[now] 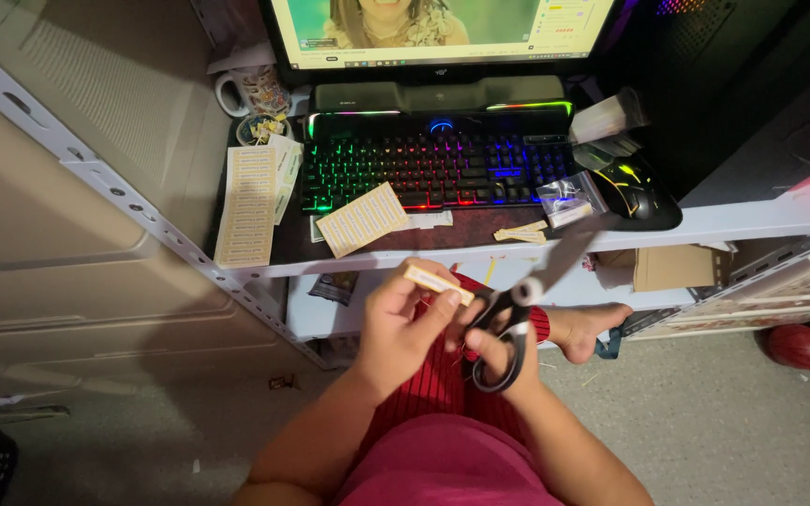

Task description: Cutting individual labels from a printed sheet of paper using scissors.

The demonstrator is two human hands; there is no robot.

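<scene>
My left hand pinches a small tan strip of labels in front of my chest, just below the desk edge. My right hand has its fingers through the black handles of a pair of scissors, whose blades point up and right toward the desk. The blades are blurred. The strip sits just left of the scissors' pivot. Both hands are close together above my red and pink clothing.
A white desk carries a rainbow-lit keyboard, a black mouse, a monitor, a mug and several tan label sheets. A small plastic bag lies by the mouse. A bare foot and a red ball are on the floor.
</scene>
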